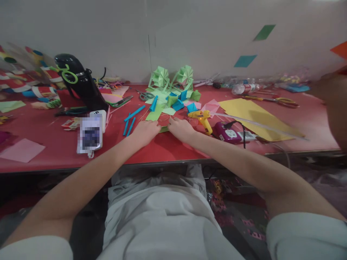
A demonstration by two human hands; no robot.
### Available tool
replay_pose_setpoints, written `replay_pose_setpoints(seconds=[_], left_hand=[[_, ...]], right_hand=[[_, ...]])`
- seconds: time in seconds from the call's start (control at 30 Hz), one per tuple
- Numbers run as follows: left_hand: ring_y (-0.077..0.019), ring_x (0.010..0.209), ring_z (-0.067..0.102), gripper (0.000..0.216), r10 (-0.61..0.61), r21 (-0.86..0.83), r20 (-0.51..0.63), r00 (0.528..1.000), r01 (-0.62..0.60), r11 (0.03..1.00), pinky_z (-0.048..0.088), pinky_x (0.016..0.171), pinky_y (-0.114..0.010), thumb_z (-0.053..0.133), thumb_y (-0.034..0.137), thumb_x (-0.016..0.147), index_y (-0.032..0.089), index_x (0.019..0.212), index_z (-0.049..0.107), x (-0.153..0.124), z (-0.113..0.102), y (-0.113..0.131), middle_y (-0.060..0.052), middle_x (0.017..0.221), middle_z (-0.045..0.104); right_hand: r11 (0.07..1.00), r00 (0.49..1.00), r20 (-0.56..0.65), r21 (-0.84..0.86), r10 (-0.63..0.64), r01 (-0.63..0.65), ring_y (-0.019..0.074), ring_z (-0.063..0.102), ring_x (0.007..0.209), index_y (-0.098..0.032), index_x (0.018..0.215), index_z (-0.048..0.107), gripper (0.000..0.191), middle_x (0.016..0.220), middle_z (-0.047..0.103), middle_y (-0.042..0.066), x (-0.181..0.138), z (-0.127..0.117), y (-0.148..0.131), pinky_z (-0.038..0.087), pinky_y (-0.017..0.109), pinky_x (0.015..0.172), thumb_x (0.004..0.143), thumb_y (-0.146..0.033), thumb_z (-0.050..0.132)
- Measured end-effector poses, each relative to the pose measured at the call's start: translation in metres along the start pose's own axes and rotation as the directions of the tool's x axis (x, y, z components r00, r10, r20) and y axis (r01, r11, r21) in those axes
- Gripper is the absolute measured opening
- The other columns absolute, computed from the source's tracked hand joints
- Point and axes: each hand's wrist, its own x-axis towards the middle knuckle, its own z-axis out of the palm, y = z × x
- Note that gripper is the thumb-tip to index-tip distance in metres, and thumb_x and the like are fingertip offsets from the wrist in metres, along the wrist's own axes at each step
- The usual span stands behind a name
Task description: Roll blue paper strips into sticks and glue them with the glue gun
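My left hand [148, 130] and my right hand [182, 130] lie close together at the table's front, fingers curled and closed. A narrow piece of green paper [164, 129] shows between them, its ends hidden under my fingers. Just left of my left hand lie several blue paper sticks [130, 126]. To the right of my right hand sits a yellow hot glue gun [202, 118] with an orange glow on its body. Beyond my hands are a flat light-green paper piece [155, 113] and folded blue paper pieces [178, 105].
Two green paper models [160, 77] stand at the back. Scissors [145, 95], a phone [90, 133], and a black stand [81, 81] are on the left. Yellow sheets [257, 119], a purple box [228, 132] with cables, and pliers [286, 102] lie right. A person's arm [334, 104] enters far right.
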Motion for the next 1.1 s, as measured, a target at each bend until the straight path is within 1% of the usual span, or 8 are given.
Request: replay_pose_setpoints(seconds=[0.23, 0.4, 0.5, 0.63, 0.77, 0.83, 0.97, 1.1], left_hand=[[-0.0308, 0.102, 0.069, 0.026, -0.048, -0.06, 0.035, 0.998, 0.05, 0.997, 0.053, 0.076, -0.037, 0.047, 0.005, 0.094, 0.011, 0.102, 0.071, 0.0, -0.001, -0.001, -0.016, 0.104, 0.069], [-0.028, 0.103, 0.069, 0.032, -0.082, -0.123, 0.033, 0.996, 0.085, 0.989, 0.052, 0.078, -0.035, 0.043, 0.003, 0.093, 0.013, 0.11, 0.068, 0.001, 0.0, -0.005, -0.015, 0.108, 0.068], [-0.0266, 0.102, 0.069, 0.035, -0.106, -0.155, 0.043, 0.993, 0.111, 0.982, 0.052, 0.08, -0.034, 0.042, 0.002, 0.091, 0.015, 0.113, 0.067, 0.003, 0.001, -0.009, -0.013, 0.109, 0.068], [-0.0273, 0.106, 0.068, 0.035, -0.117, -0.183, 0.052, 0.992, 0.125, 0.975, 0.051, 0.082, -0.035, 0.045, 0.002, 0.089, 0.016, 0.113, 0.067, 0.005, 0.0, -0.01, -0.012, 0.11, 0.068], [-0.0282, 0.109, 0.067, 0.036, -0.122, -0.151, 0.077, 0.99, 0.132, 0.98, 0.051, 0.081, -0.035, 0.044, 0.001, 0.089, 0.015, 0.113, 0.067, 0.007, -0.006, -0.008, -0.013, 0.113, 0.068], [-0.0278, 0.109, 0.066, 0.036, -0.137, -0.148, 0.105, 0.985, 0.152, 0.977, 0.051, 0.082, -0.035, 0.045, 0.002, 0.089, 0.016, 0.114, 0.067, 0.008, -0.01, -0.009, -0.013, 0.115, 0.068], [-0.0259, 0.109, 0.064, 0.036, -0.167, -0.196, 0.181, 0.969, 0.202, 0.959, 0.05, 0.087, -0.035, 0.05, 0.007, 0.087, 0.021, 0.115, 0.068, 0.014, -0.014, -0.013, -0.011, 0.114, 0.067], [-0.0258, 0.107, 0.064, 0.035, -0.187, -0.207, 0.242, 0.952, 0.239, 0.949, 0.05, 0.087, -0.036, 0.055, 0.01, 0.086, 0.022, 0.116, 0.068, 0.02, -0.018, -0.014, -0.011, 0.109, 0.067]], right_hand=[[1.0, 1.0, -0.003, 0.005, -0.011, 0.011, 0.03, 0.059, 0.112, -0.009, 0.117, 0.068, 0.039, 0.122, 0.061, 0.023, -0.003, 0.01, 0.001, 0.054, 0.032, 0.072, 0.098, -0.008, 0.034], [1.0, 0.999, -0.021, -0.013, -0.024, 0.024, 0.0302, 0.057, 0.114, -0.006, 0.119, 0.065, 0.044, 0.124, 0.059, 0.025, -0.007, 0.018, 0.001, 0.054, 0.032, 0.071, 0.1, -0.008, 0.026], [0.999, 0.999, -0.022, -0.025, -0.035, 0.035, 0.0304, 0.058, 0.114, -0.008, 0.119, 0.066, 0.043, 0.124, 0.06, 0.024, -0.006, 0.017, 0.005, 0.053, 0.032, 0.07, 0.1, -0.009, 0.027], [0.994, 0.993, 0.046, -0.031, -0.108, 0.109, 0.0287, 0.063, 0.111, -0.011, 0.112, 0.07, 0.035, 0.119, 0.065, 0.02, 0.002, 0.001, 0.016, 0.051, 0.031, 0.072, 0.098, -0.008, 0.038], [0.986, 0.978, 0.128, 0.002, -0.163, 0.164, 0.0244, 0.068, 0.102, -0.012, 0.11, 0.071, 0.034, 0.113, 0.07, 0.016, 0.015, -0.016, 0.028, 0.046, 0.028, 0.071, 0.094, -0.003, 0.043], [0.984, 0.97, 0.165, 0.042, -0.177, 0.172, 0.0227, 0.069, 0.097, -0.013, 0.108, 0.072, 0.033, 0.109, 0.072, 0.015, 0.023, -0.02, 0.034, 0.042, 0.028, 0.069, 0.09, -0.001, 0.047], [0.972, 0.95, 0.228, 0.143, -0.214, 0.184, 0.0193, 0.067, 0.088, -0.016, 0.107, 0.074, 0.034, 0.103, 0.074, 0.011, 0.037, -0.023, 0.043, 0.037, 0.027, 0.066, 0.084, -0.003, 0.054], [0.964, 0.925, 0.286, 0.164, -0.251, 0.211, 0.0184, 0.065, 0.085, -0.015, 0.108, 0.074, 0.035, 0.101, 0.075, 0.009, 0.046, -0.029, 0.044, 0.035, 0.028, 0.065, 0.081, -0.002, 0.055]])
